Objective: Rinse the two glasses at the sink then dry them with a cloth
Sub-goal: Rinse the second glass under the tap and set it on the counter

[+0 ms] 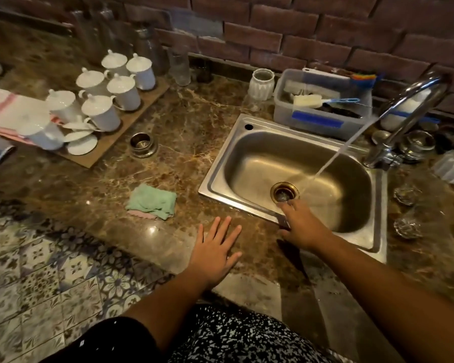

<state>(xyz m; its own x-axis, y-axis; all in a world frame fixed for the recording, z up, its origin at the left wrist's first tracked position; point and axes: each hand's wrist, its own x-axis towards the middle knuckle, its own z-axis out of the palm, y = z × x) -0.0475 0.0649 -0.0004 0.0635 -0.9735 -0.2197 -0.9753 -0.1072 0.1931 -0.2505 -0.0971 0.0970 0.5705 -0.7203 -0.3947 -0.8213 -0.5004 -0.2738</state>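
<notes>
Head view: left hand (215, 247) lies flat on the counter (184, 142), fingers straight and spread, holding nothing. Right hand (299, 226) reaches over the front rim of the sink (220, 163) toward the drain (285, 191); whether its fingers hold anything, I cannot tell. Far glass (407, 195) and near glass (408, 228) stand upright, mouths up, right of the sink.

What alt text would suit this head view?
Water streams from a curved chrome tap into a stainless steel sink while the right hand reaches over its front rim, empty. The left hand lies flat on the brown marble counter near a folded green cloth.
</notes>
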